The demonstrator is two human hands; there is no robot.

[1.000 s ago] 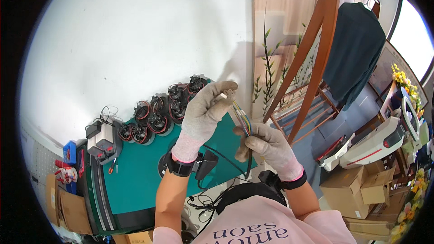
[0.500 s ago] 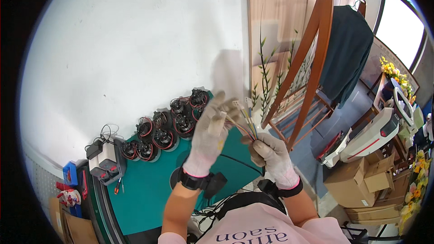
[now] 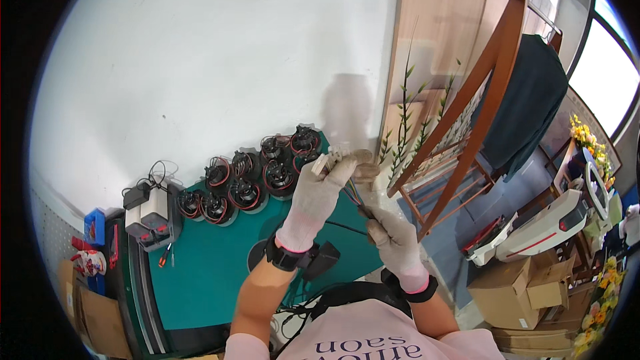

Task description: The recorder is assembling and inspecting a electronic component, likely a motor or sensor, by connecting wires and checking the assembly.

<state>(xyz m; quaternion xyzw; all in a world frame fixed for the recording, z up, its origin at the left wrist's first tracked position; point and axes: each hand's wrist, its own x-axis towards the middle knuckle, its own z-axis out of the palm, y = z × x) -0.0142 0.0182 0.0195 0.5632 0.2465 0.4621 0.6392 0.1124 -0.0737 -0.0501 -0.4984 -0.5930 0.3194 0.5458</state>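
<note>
Fingers point(image 3: 343, 172) of the gloved left hand point(image 3: 312, 200) are curled closed on the upper end of a thin coloured wire bundle point(image 3: 353, 194), a pale plug connector point(image 3: 321, 164) showing at the thumb side; the exact grip on it is hard to make out. Lower down, the gloved right hand point(image 3: 398, 240) pinches the same bundle, and a black cable point(image 3: 347, 227) runs from there to the left. Both hands are raised above the desk point(image 3: 200, 280), which has a green surface. Round black units point(image 3: 245, 192) with red and black wires cluster along its wall side, and a screwdriver point(image 3: 165, 256) lies near its left edge.
</note>
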